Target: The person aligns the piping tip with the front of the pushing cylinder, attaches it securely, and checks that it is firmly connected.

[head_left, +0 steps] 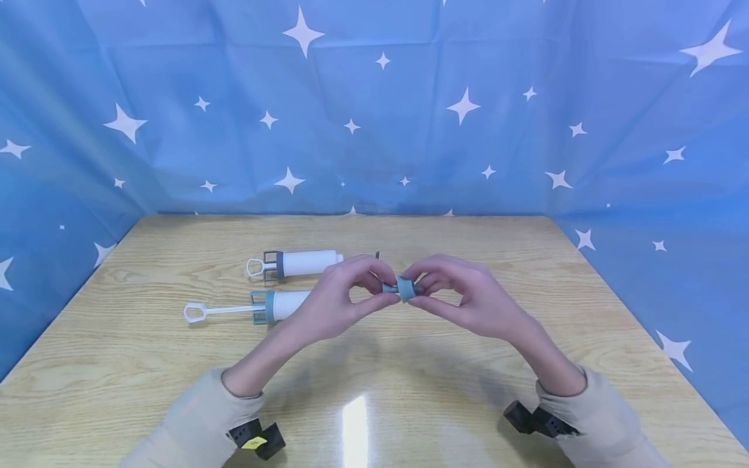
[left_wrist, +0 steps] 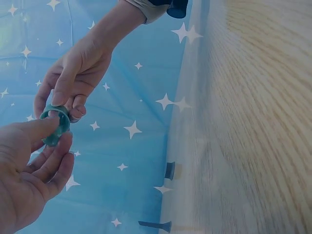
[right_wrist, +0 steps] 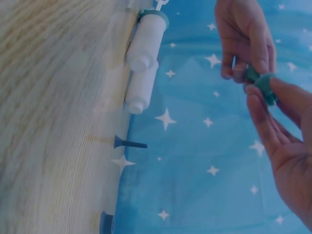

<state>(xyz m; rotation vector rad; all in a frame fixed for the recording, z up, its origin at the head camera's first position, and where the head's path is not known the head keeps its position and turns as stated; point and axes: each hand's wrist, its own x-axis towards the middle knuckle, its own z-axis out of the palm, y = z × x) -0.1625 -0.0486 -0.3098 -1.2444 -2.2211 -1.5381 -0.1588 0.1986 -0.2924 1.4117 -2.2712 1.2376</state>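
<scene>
Both hands meet above the table, fingertips close together around small teal parts. My left hand (head_left: pixel 336 302) pinches a slim teal nozzle-like piece (head_left: pixel 389 288) between thumb and fingers. On the other side, my right hand (head_left: pixel 468 292) holds a wider teal ring cap (head_left: pixel 405 288) by thumb and fingertips. The left wrist view shows the open side of the ring cap (left_wrist: pixel 62 117) turned toward my left thumb. Fingers cover much of both parts, so how far one sits inside the other is hidden. Behind my left hand lies a white syringe-like tube (head_left: pixel 289 304) with teal collar, its plunger pulled out.
A second white tube (head_left: pixel 309 262) with a dark grey collar lies farther back, its plunger pushed in. A dark flared nozzle (right_wrist: pixel 130 143) stands on the wooden table (head_left: pixel 175 390), with a dark ring (right_wrist: pixel 107 223) apart from it. A blue starred curtain (head_left: pixel 374 130) surrounds the table.
</scene>
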